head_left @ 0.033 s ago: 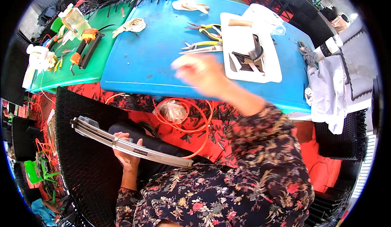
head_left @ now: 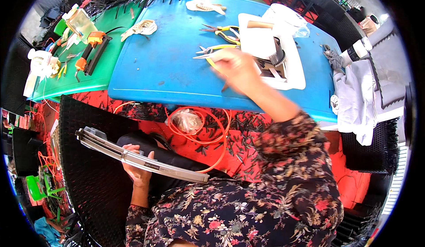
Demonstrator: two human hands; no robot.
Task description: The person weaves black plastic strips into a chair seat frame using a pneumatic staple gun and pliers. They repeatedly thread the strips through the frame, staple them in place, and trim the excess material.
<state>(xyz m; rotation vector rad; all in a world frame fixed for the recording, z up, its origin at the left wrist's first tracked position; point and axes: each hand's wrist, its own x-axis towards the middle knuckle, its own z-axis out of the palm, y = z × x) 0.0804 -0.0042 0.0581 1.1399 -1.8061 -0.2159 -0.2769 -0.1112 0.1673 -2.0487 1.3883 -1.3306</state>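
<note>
The right hand (head_left: pixel 239 72) is left of the white tray (head_left: pixel 299 76), its fingers bent at the yellow handle of the silver-nosed pliers (head_left: pixel 203 56). Motion blur hides whether they are clamped. The left hand (head_left: pixel 139 171) is well below and left of the tray, fingers curled around a long grey metal bar (head_left: pixel 177 172). Change noted: the right hand has come down from above the pliers to handle level, while the left hand's grip is unaltered. The work therefore now engages a tool on one side and the bar on the other. Two other yellow-handled pliers (head_left: pixel 227 37) lie left of the tray on the blue bench (head_left: pixel 164 65); a cloth glove (head_left: pixel 141 28) rests farther left. An orange hose (head_left: pixel 228 132) loops below the tray.
</note>
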